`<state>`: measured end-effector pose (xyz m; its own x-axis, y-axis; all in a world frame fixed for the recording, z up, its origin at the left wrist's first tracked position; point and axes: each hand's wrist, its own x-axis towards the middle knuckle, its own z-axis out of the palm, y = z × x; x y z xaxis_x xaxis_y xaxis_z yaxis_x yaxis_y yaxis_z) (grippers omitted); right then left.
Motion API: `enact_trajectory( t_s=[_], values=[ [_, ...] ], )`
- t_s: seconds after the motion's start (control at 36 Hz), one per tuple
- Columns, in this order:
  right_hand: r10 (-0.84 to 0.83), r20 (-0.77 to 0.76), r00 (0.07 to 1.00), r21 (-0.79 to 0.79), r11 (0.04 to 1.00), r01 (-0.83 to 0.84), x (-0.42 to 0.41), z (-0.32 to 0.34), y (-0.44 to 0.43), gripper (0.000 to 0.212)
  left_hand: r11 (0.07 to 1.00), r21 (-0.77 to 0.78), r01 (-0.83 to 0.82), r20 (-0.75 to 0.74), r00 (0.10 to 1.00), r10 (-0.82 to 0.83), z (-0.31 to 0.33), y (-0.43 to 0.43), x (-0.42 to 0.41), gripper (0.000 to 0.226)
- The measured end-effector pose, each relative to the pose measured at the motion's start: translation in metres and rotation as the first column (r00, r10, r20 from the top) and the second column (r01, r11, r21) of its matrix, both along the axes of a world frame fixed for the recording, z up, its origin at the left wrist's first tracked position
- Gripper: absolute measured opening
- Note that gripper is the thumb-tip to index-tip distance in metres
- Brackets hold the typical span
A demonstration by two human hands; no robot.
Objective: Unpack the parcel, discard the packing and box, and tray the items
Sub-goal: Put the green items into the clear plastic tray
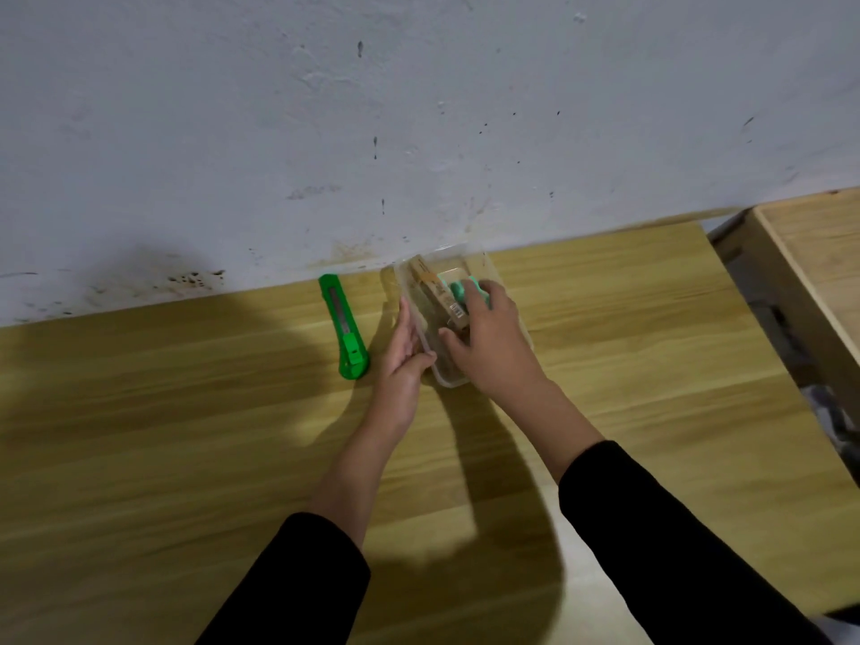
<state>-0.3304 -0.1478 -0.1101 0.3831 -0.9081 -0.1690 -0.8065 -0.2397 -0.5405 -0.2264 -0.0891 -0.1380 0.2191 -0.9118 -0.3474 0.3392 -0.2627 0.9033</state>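
A clear plastic tray sits on the wooden table near the wall. Inside it lies a slim brown cardboard item and a teal-green item. My left hand rests flat against the tray's left wall, thumb hooked on its rim. My right hand reaches into the tray from the right, fingers spread over the teal-green item and the near end of the brown one. What lies under that hand is hidden.
A green utility knife lies on the table just left of my left hand. The white wall runs along the table's far edge. A second wooden piece of furniture stands to the right across a gap.
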Motion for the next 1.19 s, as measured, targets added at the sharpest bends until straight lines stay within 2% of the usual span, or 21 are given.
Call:
enact_trajectory(
  t_s=[0.14, 0.22, 0.42, 0.56, 0.67, 0.78, 0.89, 1.0, 1.19],
  values=[
    [-0.009, -0.074, 0.997, -0.069, 0.998, 0.004, -0.002, -0.009, 0.003, 0.059, 1.0, -0.002, 0.009, 0.048, 0.999, -0.009, -0.001, -0.001, 0.0, 0.074],
    [-0.032, -0.061, 0.998, -0.098, 0.995, 0.025, 0.0, -0.011, 0.0, 0.051, 1.0, -0.001, 0.024, 0.048, 0.999, -0.024, 0.001, 0.0, 0.001, 0.074],
    [-0.054, -0.086, 0.995, -0.19, 0.981, 0.036, 0.003, -0.019, -0.001, 0.051, 0.998, -0.005, 0.056, 0.078, 0.995, -0.055, 0.001, -0.002, 0.003, 0.074],
    [-0.04, -0.003, 0.999, -0.16, 0.986, 0.038, 0.001, -0.017, 0.0, 0.055, 0.998, 0.013, 0.06, 0.108, 0.992, -0.061, -0.001, -0.002, 0.003, 0.074],
    [-0.144, 0.072, 0.987, -0.115, 0.982, 0.152, -0.006, -0.009, 0.004, 0.057, 0.999, 0.008, 0.046, 0.082, 0.996, -0.046, 0.002, -0.001, 0.002, 0.073],
    [-0.173, 0.053, 0.984, -0.143, 0.974, 0.178, -0.01, -0.009, 0.011, 0.048, 0.999, -0.005, 0.039, 0.073, 0.997, -0.039, 0.002, 0.0, 0.001, 0.072],
    [-0.165, 0.023, 0.986, -0.257, 0.952, 0.165, -0.004, -0.015, 0.009, 0.029, 0.999, -0.005, 0.044, 0.067, 0.997, -0.043, 0.002, -0.001, 0.001, 0.072],
    [-0.193, 0.03, 0.981, -0.283, 0.939, 0.193, -0.002, -0.023, -0.006, 0.034, 0.998, 0.004, 0.061, 0.115, 0.991, -0.061, 0.0, 0.0, 0.005, 0.073],
    [-0.128, 0.122, 0.984, -0.301, 0.94, 0.159, 0.002, -0.025, -0.022, 0.031, 0.997, 0.011, 0.08, 0.137, 0.987, -0.08, -0.001, -0.002, 0.009, 0.075]
  ],
)
